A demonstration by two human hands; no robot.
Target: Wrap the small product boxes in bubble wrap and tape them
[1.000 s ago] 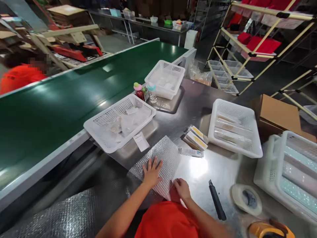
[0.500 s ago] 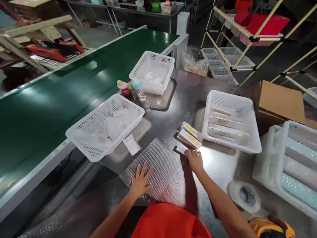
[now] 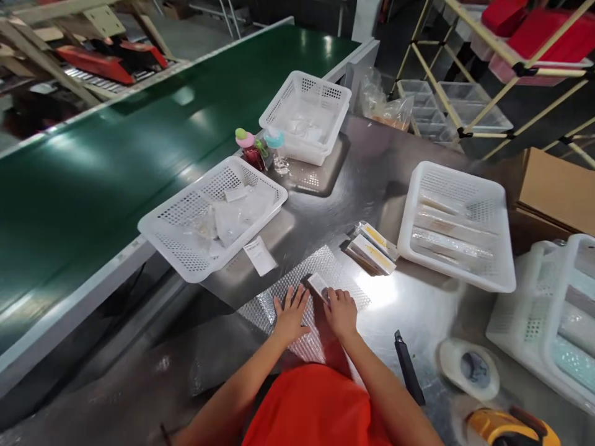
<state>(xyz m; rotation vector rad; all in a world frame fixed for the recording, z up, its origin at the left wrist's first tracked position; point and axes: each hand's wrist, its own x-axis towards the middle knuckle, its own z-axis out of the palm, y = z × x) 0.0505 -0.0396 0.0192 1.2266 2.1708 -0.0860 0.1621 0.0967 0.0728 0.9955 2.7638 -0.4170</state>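
One box, small, flat and white, [image 3: 318,284] is placed over one sheet of clear bubble wrap [image 3: 332,269]; whether it is fully in contact is not clear. Left hand [image 3: 290,322]: fingers spread wide, flat on the sheet. Right hand [image 3: 341,314]: fingers drawn narrow, gripping the box at its near end. Progress, as judged: sheet laid out and box positioned; no fold over the box and no tape on the sheet visible. Two white-and-yellow boxes [image 3: 372,255] lie outside the sheet, to its right, unwrapped by bubble film as far as can be seen.

Surroundings, left to right: green conveyor belt [image 3: 116,161]; white perforated plastic basket [image 3: 155,226] with clear packets; white printed card [image 3: 260,256] just beside it on the grey metal surface [image 3: 367,167]; red bottle with pink-and-green top [image 3: 251,152]; clear bottle with blue top [image 3: 277,152]; white square plastic basket [image 3: 307,152]; black cutter [image 3: 409,368]; white rectangular basket [image 3: 507,241] with long clear-wrapped packages; roll of pale tape [image 3: 469,370]; yellow-and-black tool [image 3: 509,427], use unclear.

Obstructions: only the hands and box seem to occupy the sheet. Cutter lies near the right forearm, a possible snag.
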